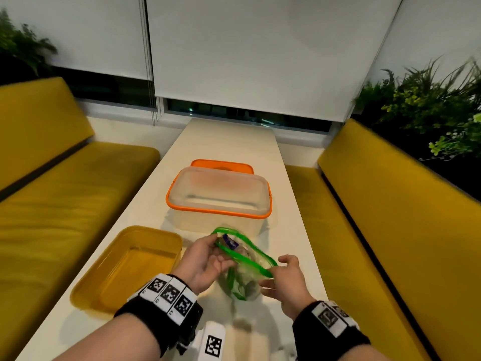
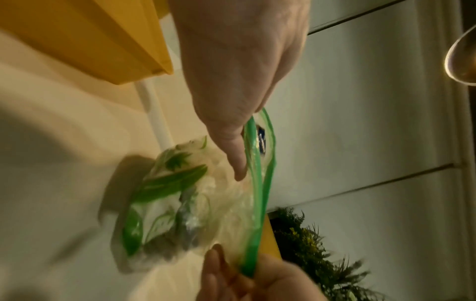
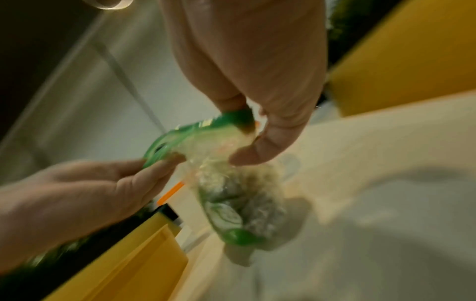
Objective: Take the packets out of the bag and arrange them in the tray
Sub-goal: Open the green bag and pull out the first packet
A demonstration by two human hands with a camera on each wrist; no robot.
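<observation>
A clear zip bag (image 1: pixel 244 272) with a green rim hangs just above the white table, between my hands. Its mouth is pulled open. Blurred silvery packets (image 1: pixel 247 287) sit in its bottom, and a blue-purple piece (image 1: pixel 229 239) shows near the mouth. My left hand (image 1: pixel 221 254) pinches the rim's left end and my right hand (image 1: pixel 270 272) pinches the right end. In the left wrist view my left hand (image 2: pixel 242 142) lies against the green rim (image 2: pixel 257 183). In the right wrist view my right hand (image 3: pixel 247 130) pinches the rim above the bag (image 3: pixel 239 193). The yellow tray (image 1: pixel 125 267) stands left of the bag.
A clear box with an orange rim (image 1: pixel 218 196) stands beyond the bag, with an orange lid (image 1: pixel 221 165) behind it. A white card with a black marker (image 1: pixel 213 345) lies at the table's near edge. Yellow benches (image 1: pixel 65 204) flank the narrow table (image 1: pixel 234 142).
</observation>
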